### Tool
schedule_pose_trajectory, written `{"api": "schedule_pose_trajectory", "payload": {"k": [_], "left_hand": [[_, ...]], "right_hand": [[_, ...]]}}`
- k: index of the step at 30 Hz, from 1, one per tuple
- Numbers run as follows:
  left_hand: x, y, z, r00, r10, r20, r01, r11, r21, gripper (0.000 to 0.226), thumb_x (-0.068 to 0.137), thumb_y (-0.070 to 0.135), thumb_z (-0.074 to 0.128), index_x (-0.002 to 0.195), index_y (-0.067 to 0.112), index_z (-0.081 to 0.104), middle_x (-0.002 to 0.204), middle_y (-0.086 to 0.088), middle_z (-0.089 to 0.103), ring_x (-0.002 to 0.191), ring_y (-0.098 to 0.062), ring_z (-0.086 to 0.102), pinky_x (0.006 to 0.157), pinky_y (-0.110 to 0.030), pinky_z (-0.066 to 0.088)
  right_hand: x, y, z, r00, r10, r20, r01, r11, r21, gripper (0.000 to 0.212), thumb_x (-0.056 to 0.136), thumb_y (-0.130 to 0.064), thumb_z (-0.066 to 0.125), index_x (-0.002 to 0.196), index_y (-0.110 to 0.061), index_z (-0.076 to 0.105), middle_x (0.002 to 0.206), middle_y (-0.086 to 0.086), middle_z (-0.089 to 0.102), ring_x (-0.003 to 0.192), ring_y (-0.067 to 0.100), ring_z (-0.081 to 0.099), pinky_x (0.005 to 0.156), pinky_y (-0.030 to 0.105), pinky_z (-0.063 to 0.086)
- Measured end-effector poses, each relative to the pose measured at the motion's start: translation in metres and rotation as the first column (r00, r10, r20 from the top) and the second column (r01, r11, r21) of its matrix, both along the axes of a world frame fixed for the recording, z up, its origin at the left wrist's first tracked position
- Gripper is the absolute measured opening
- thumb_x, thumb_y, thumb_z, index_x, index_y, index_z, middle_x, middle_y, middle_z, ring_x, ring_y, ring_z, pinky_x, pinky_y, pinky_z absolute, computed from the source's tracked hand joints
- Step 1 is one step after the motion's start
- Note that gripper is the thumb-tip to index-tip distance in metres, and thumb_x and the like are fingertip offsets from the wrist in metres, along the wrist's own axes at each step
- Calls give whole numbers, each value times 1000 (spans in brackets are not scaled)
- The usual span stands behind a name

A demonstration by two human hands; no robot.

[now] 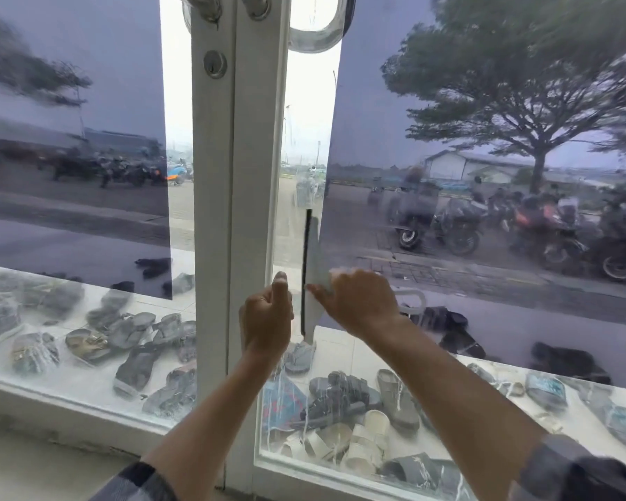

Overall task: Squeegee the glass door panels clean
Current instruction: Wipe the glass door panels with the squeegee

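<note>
A pale squeegee (313,258) with a black rubber blade stands upright against the right glass door panel (449,247), close to the white door frame (239,211). My right hand (358,305) is closed around its lower part. Beside it, my left hand (266,318) rests as a fist with the thumb up against the frame's edge, holding nothing that I can see. Wet streaks and drops run down the lower glass. The left glass panel (69,175) has dark tint film like the right one.
A curved metal door handle (315,34) and a round lock (215,64) sit above on the frame. Outside, several sandals and shoes (340,410) lie on the white tiled step. Parked motorbikes (521,229) and a tree stand beyond.
</note>
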State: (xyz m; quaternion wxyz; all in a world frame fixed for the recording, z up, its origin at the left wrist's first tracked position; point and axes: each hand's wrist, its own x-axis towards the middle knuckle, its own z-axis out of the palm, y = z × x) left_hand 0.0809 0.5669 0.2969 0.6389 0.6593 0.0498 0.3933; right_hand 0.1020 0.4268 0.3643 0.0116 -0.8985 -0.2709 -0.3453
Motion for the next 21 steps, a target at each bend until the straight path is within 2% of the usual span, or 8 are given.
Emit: {"api": "schedule_pose_trajectory", "payload": {"k": [3,5,7,9,14,18,21], "left_hand": [[-2,8,6,1000,13,23,-13,1000,-29,62,79,68,38,43,22,58,42,0,49,41,-19,46,57,-41,44],[-5,17,4,999,29,16,-29,1000,1,63,82,67,38,43,22,57,40,2,48,42,-20,46,58,-47,46],[-8,24,3,999,51,-2,-51,998,24,63,83,67,37,43,23,57,39,3,47,41,-19,46,59,-51,48],[-11,23,3,998,65,-25,-64,997,45,63,82,69,35,44,25,59,39,3,49,40,-18,48,60,-53,52],[-14,-16,-2,999,-9,-47,11,998,55,67,81,73,35,41,25,58,37,3,48,40,-20,48,58,-40,45],[-16,-54,-6,999,-32,-42,37,991,131,69,83,71,32,45,19,58,38,3,51,41,-20,50,55,-41,49],[-17,-78,-12,998,-44,-37,50,986,162,71,82,74,31,48,17,57,38,3,52,35,-13,48,51,-30,43]], "right_hand": [[11,39,23,999,36,0,-36,998,-42,55,100,-54,32,98,-10,65,94,13,69,85,31,68,68,35,43],[17,54,34,999,33,-19,-34,999,-26,51,101,-50,35,100,-10,67,100,13,70,91,33,67,72,36,44],[22,56,38,999,20,-35,-20,1000,3,49,101,-49,37,98,-10,67,100,13,70,90,32,67,73,36,45],[23,47,34,999,-1,-46,3,999,51,49,100,-48,39,92,-9,68,94,11,70,83,30,67,67,34,43],[18,-1,17,990,-114,-81,127,977,172,52,99,-50,40,79,-11,66,79,9,69,64,27,60,58,30,42],[19,-53,13,982,-166,-85,181,959,216,48,96,-53,45,86,-11,67,85,10,70,74,29,66,61,32,42],[21,-90,10,975,-219,-47,224,948,226,55,95,-60,43,89,-11,67,85,10,70,78,30,67,62,32,42]]}}
